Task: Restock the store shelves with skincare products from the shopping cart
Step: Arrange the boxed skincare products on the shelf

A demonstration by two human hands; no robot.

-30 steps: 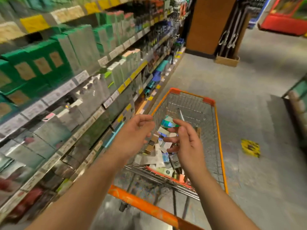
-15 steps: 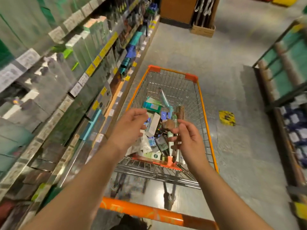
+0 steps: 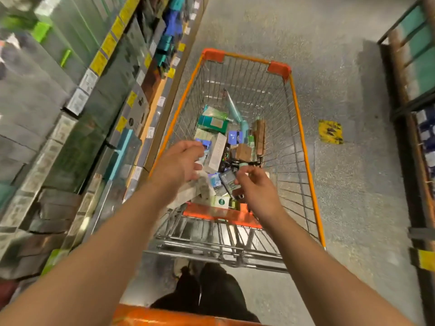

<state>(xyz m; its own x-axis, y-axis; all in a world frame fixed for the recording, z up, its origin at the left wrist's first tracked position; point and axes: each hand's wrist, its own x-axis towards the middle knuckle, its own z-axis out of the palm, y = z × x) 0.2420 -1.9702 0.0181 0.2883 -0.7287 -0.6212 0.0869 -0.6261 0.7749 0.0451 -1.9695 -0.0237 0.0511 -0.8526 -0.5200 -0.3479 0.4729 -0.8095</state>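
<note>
An orange-rimmed wire shopping cart (image 3: 303, 147) stands in the aisle in front of me. Inside lies a pile of skincare boxes and tubes (image 3: 219, 137): a white carton (image 3: 217, 151), teal boxes, a blue box and a long teal tube. My left hand (image 3: 179, 163) hovers over the pile's left side with loosely curled fingers and nothing in it. My right hand (image 3: 254, 187) is lower, its curled fingertips at the edge of a grey packet (image 3: 227, 181); no grip on it shows. The store shelves (image 3: 94, 74) with boxed products run along the left.
The cart's orange handle (image 3: 164, 316) is at the bottom edge, with my dark trousers (image 3: 211, 297) behind it. Another shelf unit (image 3: 414, 67) lines the right side. A yellow floor sticker (image 3: 330, 132) lies on the grey floor beside the cart.
My head has tilted down toward the cart. Both hands have dropped from chest height into the basket, closer to the products.
</note>
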